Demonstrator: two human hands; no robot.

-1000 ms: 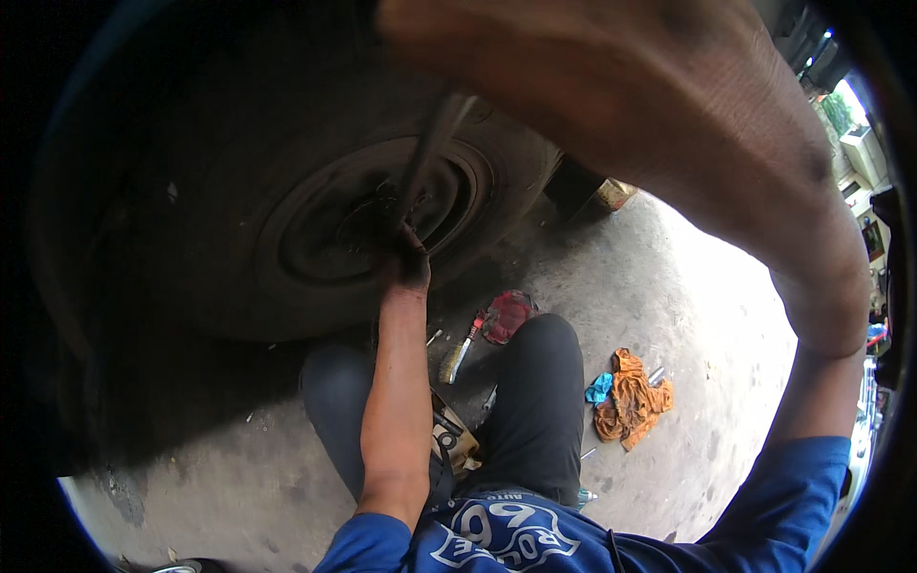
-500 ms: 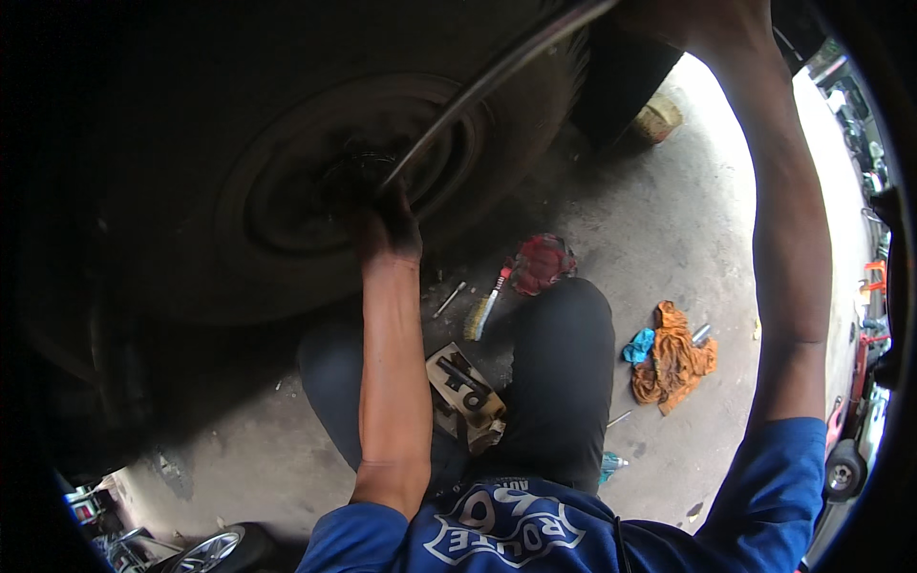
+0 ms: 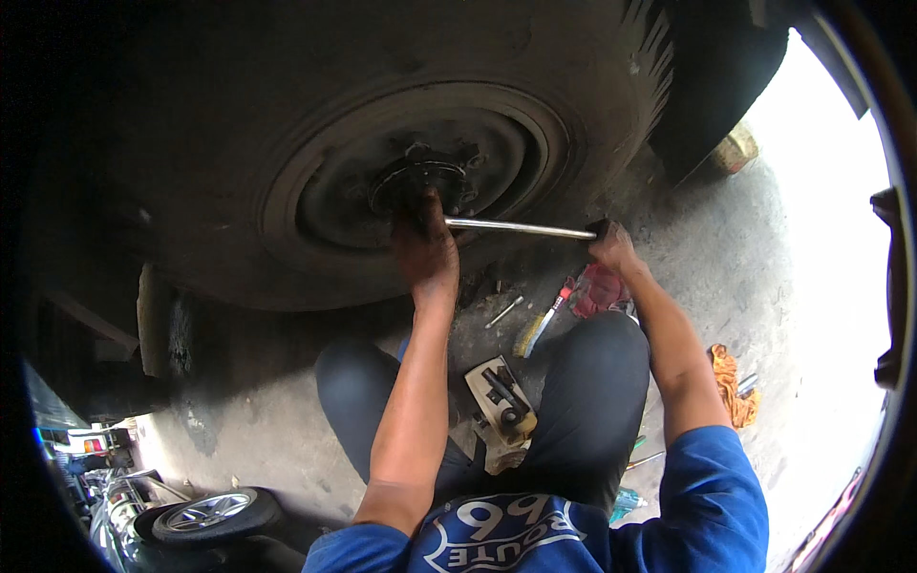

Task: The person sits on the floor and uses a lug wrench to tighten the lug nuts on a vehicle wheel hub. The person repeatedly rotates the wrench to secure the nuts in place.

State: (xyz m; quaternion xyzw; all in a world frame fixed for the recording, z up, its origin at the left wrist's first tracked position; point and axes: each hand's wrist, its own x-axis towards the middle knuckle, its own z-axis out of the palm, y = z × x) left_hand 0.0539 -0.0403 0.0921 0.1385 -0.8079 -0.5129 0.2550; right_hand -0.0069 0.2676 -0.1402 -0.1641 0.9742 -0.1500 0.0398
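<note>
A large black tyre on a dark wheel fills the upper part of the view. At its hub my left hand is closed around the head end of a long-handled wrench, thumb pointing up. Deep shade hides most of those fingers and the wrench's head. My right hand grips the far end of the shiny steel bar, which lies nearly level to the right of the hub, over the lower tyre.
Between my knees sits a cut-open pale container with black tools. Near it lie a wire brush, a small metal tool and a red cloth. An orange rag is at right, a spare wheel at lower left.
My right hand has swung the wrench bar down from high at upper right to nearly level. My left hand stays at the hub. The view has shifted, bringing more of the wheel in.
</note>
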